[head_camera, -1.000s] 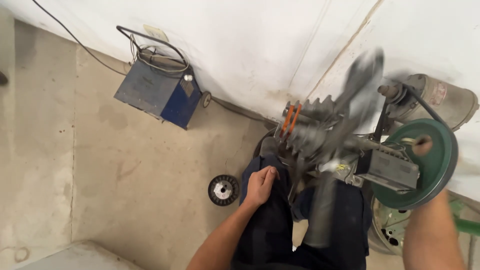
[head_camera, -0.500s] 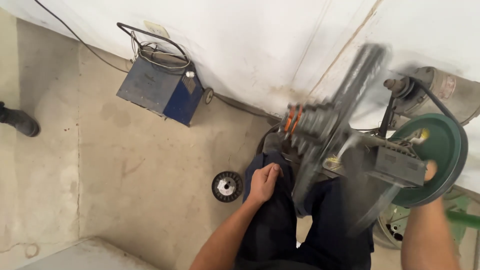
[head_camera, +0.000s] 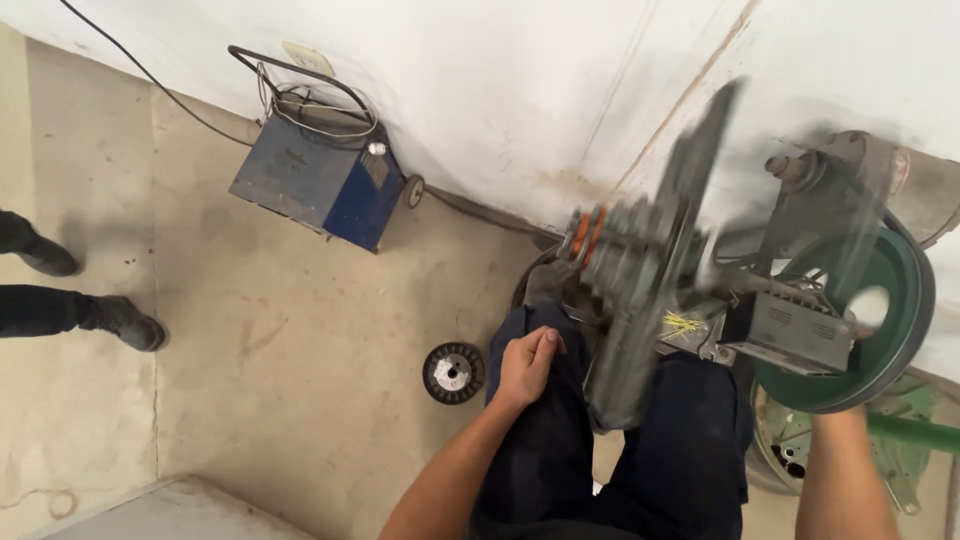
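I sit facing a hand-cranked winding machine (head_camera: 640, 270) with orange parts and a long dark bar that is blurred by spinning. My left hand (head_camera: 527, 365) rests on my left thigh with its fingers curled shut and nothing visible in them. My right forearm reaches up to the big green wheel (head_camera: 900, 340). My right hand (head_camera: 868, 308) shows only as a pale blur on the wheel's face, at its crank handle. A grey box (head_camera: 800, 330) sits on the machine just left of the wheel.
A blue metal box on small wheels (head_camera: 320, 180), with cables on top, stands by the white wall. A round wire spool (head_camera: 453, 373) lies on the concrete floor beside my left leg. Another person's dark shoes (head_camera: 90, 315) are at the left edge. A grey motor (head_camera: 880, 180) is at the upper right.
The dark bar and the green wheel have turned further, and my right hand has gone round with the wheel. Another person's shoes have come into view at the left. My left hand stays on my thigh.
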